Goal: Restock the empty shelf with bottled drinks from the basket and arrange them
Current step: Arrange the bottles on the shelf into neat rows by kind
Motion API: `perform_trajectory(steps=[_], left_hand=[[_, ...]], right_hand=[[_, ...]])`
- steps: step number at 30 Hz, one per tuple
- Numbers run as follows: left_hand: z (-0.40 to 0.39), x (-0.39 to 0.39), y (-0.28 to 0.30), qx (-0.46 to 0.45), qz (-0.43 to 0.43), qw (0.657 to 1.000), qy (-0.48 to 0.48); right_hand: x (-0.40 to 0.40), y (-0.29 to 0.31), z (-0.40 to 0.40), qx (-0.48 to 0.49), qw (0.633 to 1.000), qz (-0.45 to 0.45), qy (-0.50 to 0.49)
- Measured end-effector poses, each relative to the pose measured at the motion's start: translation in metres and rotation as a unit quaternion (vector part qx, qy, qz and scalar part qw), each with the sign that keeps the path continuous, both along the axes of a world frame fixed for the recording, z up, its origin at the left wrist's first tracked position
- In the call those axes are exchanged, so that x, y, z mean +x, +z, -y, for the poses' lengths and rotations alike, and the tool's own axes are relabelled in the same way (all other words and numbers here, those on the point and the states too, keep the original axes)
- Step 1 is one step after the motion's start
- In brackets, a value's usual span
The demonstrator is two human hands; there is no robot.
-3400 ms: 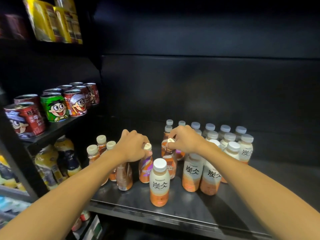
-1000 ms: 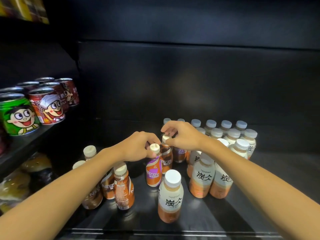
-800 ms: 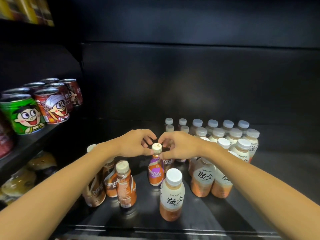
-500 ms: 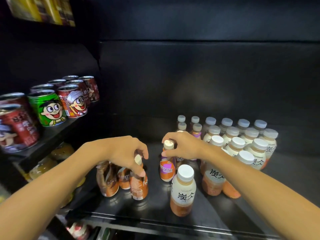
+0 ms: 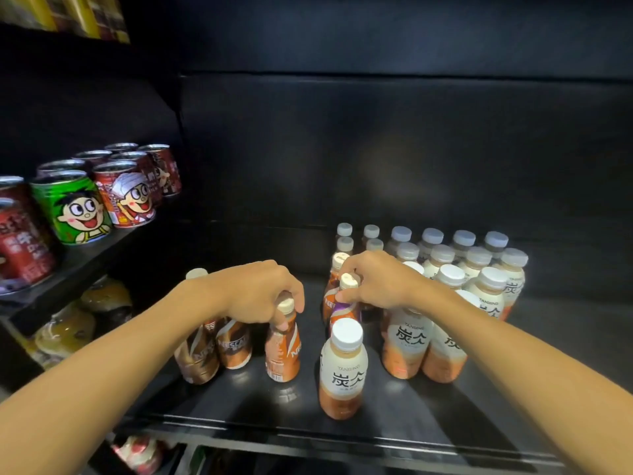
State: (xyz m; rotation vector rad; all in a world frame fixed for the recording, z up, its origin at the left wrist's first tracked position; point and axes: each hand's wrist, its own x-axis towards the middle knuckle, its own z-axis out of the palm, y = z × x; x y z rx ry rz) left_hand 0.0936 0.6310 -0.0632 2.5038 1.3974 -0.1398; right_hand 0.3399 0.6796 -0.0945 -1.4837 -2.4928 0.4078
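On the black shelf [image 5: 428, 426] my left hand [image 5: 253, 291] grips the neck of an orange Nescafe bottle [image 5: 282, 351], which stands upright beside two brown Nescafe bottles [image 5: 219, 347]. My right hand [image 5: 380, 281] pinches the neck of a purple-labelled Nescafe bottle [image 5: 346, 311], just under its cream cap. An orange Nescafe bottle [image 5: 332, 293] stands right behind it. A white-capped Tanbing bottle [image 5: 342, 368] stands alone in front. Several more Tanbing bottles [image 5: 479, 269] fill the shelf's right half in rows.
Cartoon-printed cans [image 5: 102, 197] line a higher shelf on the left, with round jars [image 5: 68, 327] below them. Yellow packs [image 5: 68, 12] sit at the top left. The shelf's back wall is black. The basket is not in view.
My left hand let go of the purple bottle and moved left to grip the orange bottle. My right hand took the purple bottle by its neck and shifted it right, toward the rows.
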Motion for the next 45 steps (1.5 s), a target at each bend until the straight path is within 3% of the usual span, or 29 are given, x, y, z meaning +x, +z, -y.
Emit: perform_trajectory(steps=[6,13,21,35,45], left_hand=[[-0.017,0.03,-0.01,-0.009,0.099,0.995,-0.026],[-0.037,0.054,-0.016,0.013,0.13,0.991,-0.042],[-0.042,0.051,-0.034,0.078,0.209,0.975,0.023],[-0.042,0.059,-0.049,0.084,0.258,0.962,0.038],[-0.042,0.051,-0.053,0.036,0.297,0.953,0.039]], right_hand=[[0.025,0.013,0.002,0.013,0.998,0.039,-0.05],[0.027,0.012,-0.004,0.053,0.993,0.075,-0.07],[0.03,0.009,-0.012,0.054,0.993,0.053,-0.09],[0.027,0.007,-0.015,0.036,0.994,0.024,-0.096],[0.027,0.004,-0.013,0.017,0.995,-0.008,-0.101]])
